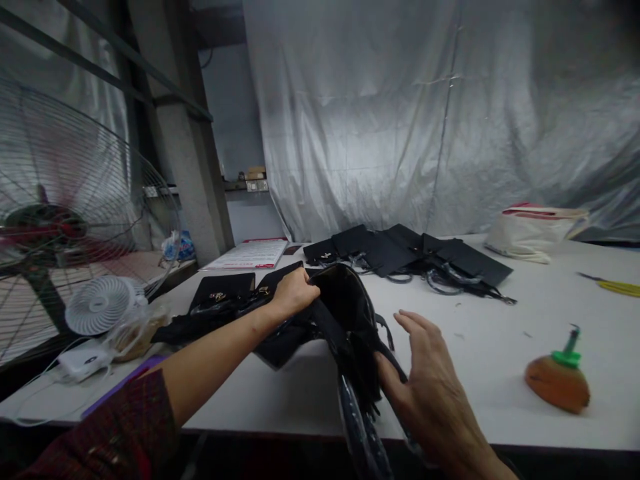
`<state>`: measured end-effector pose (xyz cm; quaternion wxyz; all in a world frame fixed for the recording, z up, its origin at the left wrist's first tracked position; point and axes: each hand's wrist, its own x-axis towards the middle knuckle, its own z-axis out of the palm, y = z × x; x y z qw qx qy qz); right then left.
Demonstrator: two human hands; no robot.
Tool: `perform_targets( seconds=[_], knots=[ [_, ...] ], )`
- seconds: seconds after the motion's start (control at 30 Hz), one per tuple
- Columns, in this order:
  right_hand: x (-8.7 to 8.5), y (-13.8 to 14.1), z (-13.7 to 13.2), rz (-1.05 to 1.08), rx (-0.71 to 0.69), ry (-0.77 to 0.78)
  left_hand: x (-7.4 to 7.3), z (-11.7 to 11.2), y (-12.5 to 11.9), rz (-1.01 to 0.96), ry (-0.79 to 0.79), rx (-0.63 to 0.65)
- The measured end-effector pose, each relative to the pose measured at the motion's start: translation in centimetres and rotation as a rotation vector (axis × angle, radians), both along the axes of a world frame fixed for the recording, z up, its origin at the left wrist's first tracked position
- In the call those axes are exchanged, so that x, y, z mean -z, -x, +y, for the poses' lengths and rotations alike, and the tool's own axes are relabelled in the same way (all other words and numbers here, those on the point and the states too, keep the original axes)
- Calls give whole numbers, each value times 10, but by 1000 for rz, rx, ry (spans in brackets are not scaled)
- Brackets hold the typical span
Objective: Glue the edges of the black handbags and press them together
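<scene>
A black handbag [350,313] is held up over the front of the white table, its mouth gaping so the dark inside shows. My left hand [296,292] is closed on the upper left edge of this bag. On the other side, my right hand [425,380] has its fingers stretched apart, with the thumb against the bag's right side. Handles in clear plastic wrap [357,420] hang down past the table's front edge. Behind my left arm lie more black bags [225,290] with gold-coloured clasps.
Flat black bags [400,250] overlap at the back of the table [480,347]. An orange bottle [557,383] with a green nozzle, a yellow-handled tool [617,287] and a white cloth bag [535,233] are on the right. A small white fan [103,305] and large fan [45,227] stand left.
</scene>
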<state>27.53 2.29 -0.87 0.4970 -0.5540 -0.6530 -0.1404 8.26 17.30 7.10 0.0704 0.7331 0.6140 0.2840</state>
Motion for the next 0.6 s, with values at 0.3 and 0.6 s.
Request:
perform_targets(
  seconds=[0.3,0.6],
  knots=[
    [-5,19,5,-43,-3,71,0,-6,5,63,9,15],
    [-20,-9,27,62,149,337,-1,-11,20,127,95,115]
  ],
)
